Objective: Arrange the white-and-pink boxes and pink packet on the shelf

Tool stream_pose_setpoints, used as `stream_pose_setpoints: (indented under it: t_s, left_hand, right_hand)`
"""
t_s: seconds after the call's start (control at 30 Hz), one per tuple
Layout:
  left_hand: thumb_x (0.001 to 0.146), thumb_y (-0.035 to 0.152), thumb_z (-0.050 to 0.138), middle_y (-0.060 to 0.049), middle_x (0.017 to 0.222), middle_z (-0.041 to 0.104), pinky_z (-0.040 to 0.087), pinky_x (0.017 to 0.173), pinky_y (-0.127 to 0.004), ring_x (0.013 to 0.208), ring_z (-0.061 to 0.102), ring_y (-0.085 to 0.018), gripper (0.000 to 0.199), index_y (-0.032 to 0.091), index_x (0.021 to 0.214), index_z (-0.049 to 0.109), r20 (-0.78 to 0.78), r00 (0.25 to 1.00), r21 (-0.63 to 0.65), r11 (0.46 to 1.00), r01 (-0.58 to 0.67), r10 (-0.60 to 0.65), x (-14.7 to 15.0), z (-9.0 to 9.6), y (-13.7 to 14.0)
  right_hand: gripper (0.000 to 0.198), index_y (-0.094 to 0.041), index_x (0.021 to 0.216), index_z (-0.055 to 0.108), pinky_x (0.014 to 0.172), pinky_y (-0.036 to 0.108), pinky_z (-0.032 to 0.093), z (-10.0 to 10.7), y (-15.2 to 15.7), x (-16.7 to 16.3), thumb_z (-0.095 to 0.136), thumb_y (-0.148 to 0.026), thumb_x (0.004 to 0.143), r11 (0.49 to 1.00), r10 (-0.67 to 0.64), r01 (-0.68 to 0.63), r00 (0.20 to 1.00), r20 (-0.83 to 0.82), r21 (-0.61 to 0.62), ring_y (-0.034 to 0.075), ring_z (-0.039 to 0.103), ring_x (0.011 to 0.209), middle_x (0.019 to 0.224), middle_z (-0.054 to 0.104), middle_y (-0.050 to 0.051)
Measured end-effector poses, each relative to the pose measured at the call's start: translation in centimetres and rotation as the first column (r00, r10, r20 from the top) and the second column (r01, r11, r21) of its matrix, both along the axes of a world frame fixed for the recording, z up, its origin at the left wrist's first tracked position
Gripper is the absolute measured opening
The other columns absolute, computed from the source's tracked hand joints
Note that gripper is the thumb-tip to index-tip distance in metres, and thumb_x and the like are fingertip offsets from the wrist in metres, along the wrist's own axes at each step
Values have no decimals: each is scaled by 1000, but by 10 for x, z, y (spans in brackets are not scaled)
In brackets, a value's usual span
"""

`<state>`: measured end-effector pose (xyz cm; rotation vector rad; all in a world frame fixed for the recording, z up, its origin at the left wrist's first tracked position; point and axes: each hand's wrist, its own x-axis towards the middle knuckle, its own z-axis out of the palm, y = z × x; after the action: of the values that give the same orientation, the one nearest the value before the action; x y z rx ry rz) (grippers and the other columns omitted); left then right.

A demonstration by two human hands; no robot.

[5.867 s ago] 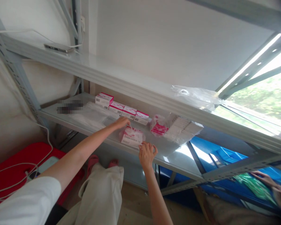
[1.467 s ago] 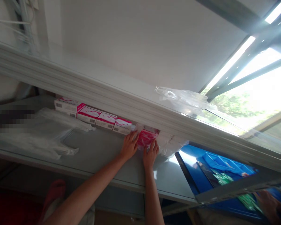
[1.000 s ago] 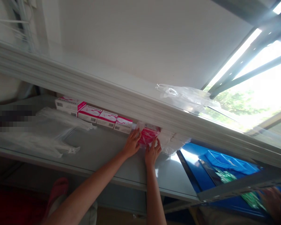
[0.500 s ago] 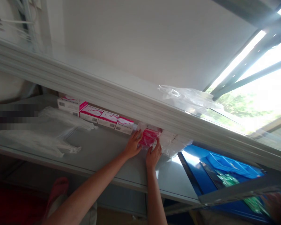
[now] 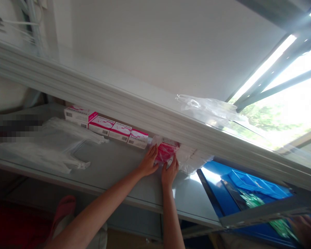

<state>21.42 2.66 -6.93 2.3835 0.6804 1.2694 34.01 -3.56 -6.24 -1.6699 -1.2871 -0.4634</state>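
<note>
From the head camera we see our left hand (image 5: pixel 148 162) lying flat, fingers together, against the left side of a pink packet in clear plastic (image 5: pixel 166 152) at the back of the grey shelf (image 5: pixel 114 166). Our right hand (image 5: pixel 170 170) presses its front edge with fingers slightly spread. The packet sits just right of a row of pink-and-white boxes (image 5: pixel 107 127), touching a bagged stack of white boxes (image 5: pixel 194 158). Loose clear bags (image 5: pixel 52 145) lie to the left.
</note>
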Motion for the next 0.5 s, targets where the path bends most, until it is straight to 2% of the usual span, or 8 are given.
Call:
stream_pose_setpoints:
  t_s: [0.2, 0.4, 0.5]
  left_hand:
    - [77, 21, 52, -17, 155, 10, 21, 112, -54, 143, 4, -29, 86, 12, 149, 5, 5, 1000, -1, 1000, 24, -24, 0, 2, -1]
    - [77, 25, 55, -17, 155, 6, 22, 112, -54, 143, 3, -31, 91, 11, 149, 2, -11, 1000, -19, 1000, 20, -20, 5, -5, -2]
    - [75, 24, 57, -16, 155, 4, 22, 113, -52, 143, 4, -30, 95, 12, 150, 0, -31, 999, -50, 998, 28, -29, 4, -4, -3]
  right_hand:
    - [60, -12, 143, 30, 102, 49, 34, -1, 1, 2, 36, -27, 86, 999, 42, -42, 999, 6, 15, 27, 36, 129, 141, 42, 16]
    - [61, -12, 146, 26, 101, 53, 35, -14, 7, 12, 33, -34, 89, 996, 88, -88, 996, 33, -1, 30, 32, 134, 146, 34, 19]
    - [64, -11, 147, 24, 105, 53, 31, -19, 9, 16, 34, -38, 89, 993, 116, -116, 993, 5, 2, 31, 27, 137, 149, 29, 18]
